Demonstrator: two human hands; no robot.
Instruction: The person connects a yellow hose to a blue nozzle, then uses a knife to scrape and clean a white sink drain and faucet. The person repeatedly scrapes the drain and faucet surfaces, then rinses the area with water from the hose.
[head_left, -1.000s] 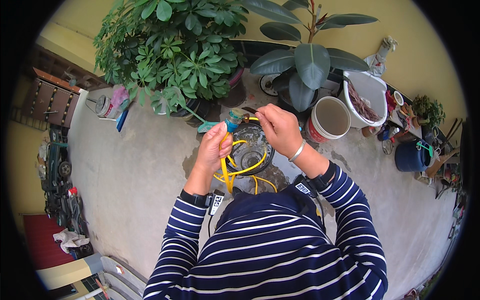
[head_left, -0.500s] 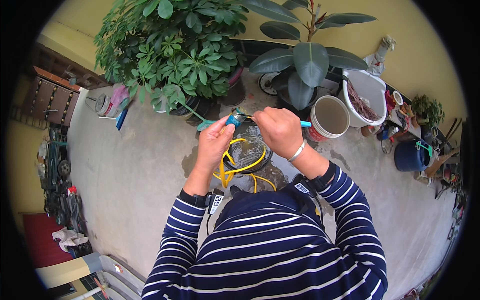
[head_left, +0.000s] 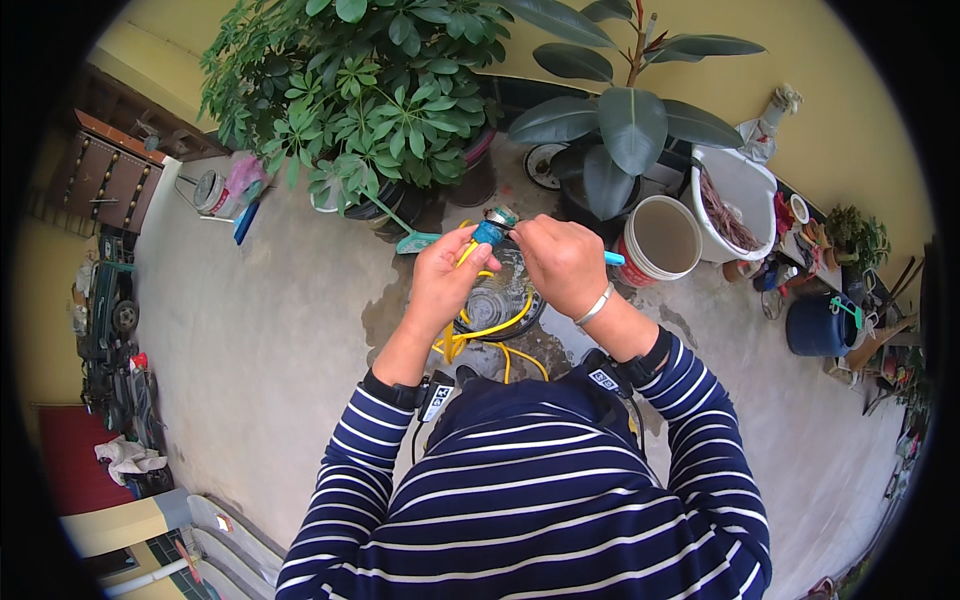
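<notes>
Blue hose connector (head_left: 487, 234), at the view's twelve o'clock, clamped in the left hand (head_left: 443, 278): likely light, rigid, best held round its barrel. The right hand's (head_left: 563, 268) fingers pinch a light-blue-handled tool (head_left: 614, 259).

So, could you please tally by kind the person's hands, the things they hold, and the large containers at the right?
Hands: 2 (left hand, right hand)
Yellow hose with blue fitting: 1
Tool with light-blue handle: 1
Large containers: 3 (white tub, red-and-white bucket, blue barrel)
Total: 7
</notes>
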